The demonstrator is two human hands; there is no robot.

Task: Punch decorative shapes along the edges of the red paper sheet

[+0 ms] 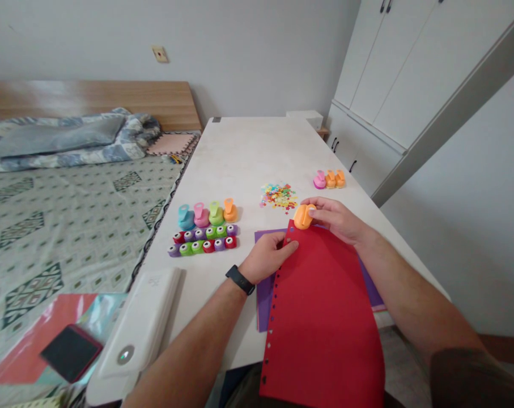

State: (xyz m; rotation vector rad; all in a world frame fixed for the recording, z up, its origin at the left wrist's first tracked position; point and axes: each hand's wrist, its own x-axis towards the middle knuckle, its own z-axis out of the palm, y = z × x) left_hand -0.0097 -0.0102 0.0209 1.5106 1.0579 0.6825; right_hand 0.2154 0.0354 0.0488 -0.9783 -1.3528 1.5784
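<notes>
A large sheet of red paper (325, 317) slants down toward my lap, with a row of small punched holes along its left edge. My left hand (274, 256) pinches that left edge near the top, thumb on the upper face. At the sheet's far end, my right hand (335, 218) grips an orange craft punch (303, 217), which sits over the top left corner. The punch's slot and the paper inside it are hidden. Beneath the red sheet lies a stack of purple paper (263, 306). A pile of colourful confetti shapes (279, 196) lies just beyond the punch.
Larger craft punches (201, 215) and rows of small punches (203, 241) stand left on the white table (248, 147). Three more punches (330, 179) stand at the right edge. A white laminator-like device (141, 323) lies front left. On the bed is a dark phone (72, 352).
</notes>
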